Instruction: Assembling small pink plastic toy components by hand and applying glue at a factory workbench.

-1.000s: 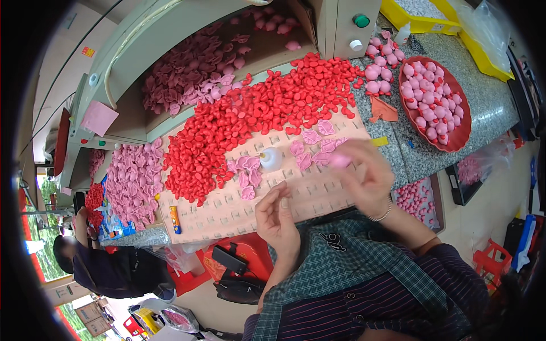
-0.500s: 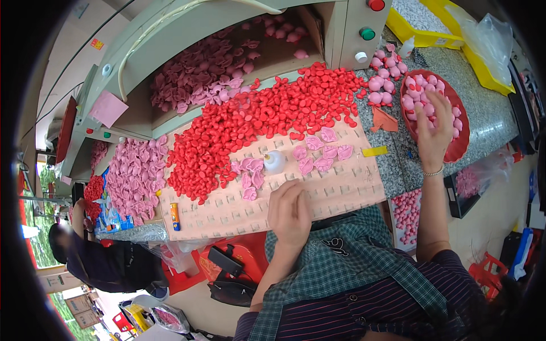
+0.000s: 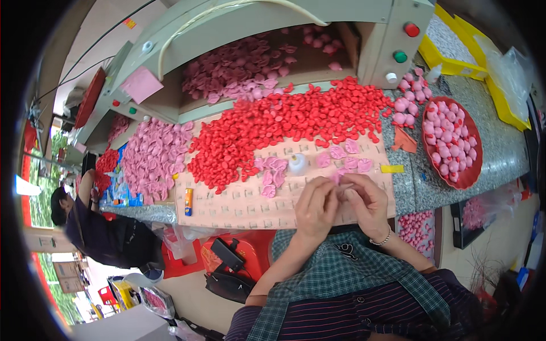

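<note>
My left hand [image 3: 316, 209] and my right hand [image 3: 367, 206] meet over the near edge of a peach-coloured sheet, both with fingers pinched together. Whatever lies between the fingertips is mostly hidden; a bit of pink [image 3: 335, 178] shows at their far side, and I cannot tell whether it is held. Just beyond are several thin pink petal-like pieces [image 3: 351, 146] and a small white bottle [image 3: 297, 163] with a narrow tip. More pink pieces [image 3: 275, 165] lie left of the bottle. A wide heap of small red pieces [image 3: 273, 122] spreads behind them.
To the right stands a red bowl [image 3: 476, 173] of pink balls with red parts. Yellow trays [image 3: 455, 67] are at the far right. A grey machine housing [image 3: 250, 23] rises behind, and a pink heap [image 3: 151, 153] lies left. An orange-and-blue tube [image 3: 188, 202] stands out. Another person [image 3: 116, 236] works farther left.
My right hand has come from the red bowl to meet my left hand over the sheet. The left hand has shifted slightly and now pinches against it. The view has turned a little.
</note>
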`<state>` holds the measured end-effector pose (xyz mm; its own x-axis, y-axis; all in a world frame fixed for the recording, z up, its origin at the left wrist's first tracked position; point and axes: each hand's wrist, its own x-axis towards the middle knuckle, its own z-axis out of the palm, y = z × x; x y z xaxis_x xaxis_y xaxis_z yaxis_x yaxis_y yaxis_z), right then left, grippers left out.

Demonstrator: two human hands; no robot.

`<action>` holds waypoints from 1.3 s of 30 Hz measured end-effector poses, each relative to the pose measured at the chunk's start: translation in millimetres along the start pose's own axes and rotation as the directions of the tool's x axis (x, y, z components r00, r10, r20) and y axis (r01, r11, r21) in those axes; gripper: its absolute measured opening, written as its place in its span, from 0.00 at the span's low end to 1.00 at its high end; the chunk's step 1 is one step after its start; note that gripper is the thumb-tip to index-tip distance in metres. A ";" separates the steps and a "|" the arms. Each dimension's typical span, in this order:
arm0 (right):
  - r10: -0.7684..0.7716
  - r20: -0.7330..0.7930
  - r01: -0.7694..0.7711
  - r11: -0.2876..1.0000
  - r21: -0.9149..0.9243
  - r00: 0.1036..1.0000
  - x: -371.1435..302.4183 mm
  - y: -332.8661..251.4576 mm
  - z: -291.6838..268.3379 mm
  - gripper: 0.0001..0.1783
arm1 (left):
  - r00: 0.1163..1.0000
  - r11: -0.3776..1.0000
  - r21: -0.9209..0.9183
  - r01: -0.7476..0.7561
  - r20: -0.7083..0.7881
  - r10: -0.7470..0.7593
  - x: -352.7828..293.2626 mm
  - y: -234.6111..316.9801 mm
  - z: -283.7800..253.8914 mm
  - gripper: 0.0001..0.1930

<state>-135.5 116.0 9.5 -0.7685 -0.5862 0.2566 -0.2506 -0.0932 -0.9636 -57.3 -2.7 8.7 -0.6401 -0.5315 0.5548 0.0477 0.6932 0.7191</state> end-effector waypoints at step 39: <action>0.302 0.368 -0.452 0.771 0.449 0.880 -6.6 8.5 19.3 0.18 | 0.715 0.533 -0.510 0.675 0.273 -0.643 -26.4 11.5 -47.9 0.15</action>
<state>-121.2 103.6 -1.8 -0.5349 -0.8398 -0.0928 0.4185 -0.1679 -0.8925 -3.1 -4.1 22.4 -0.6980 -0.6930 -0.1802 -0.0154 -0.2371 0.9714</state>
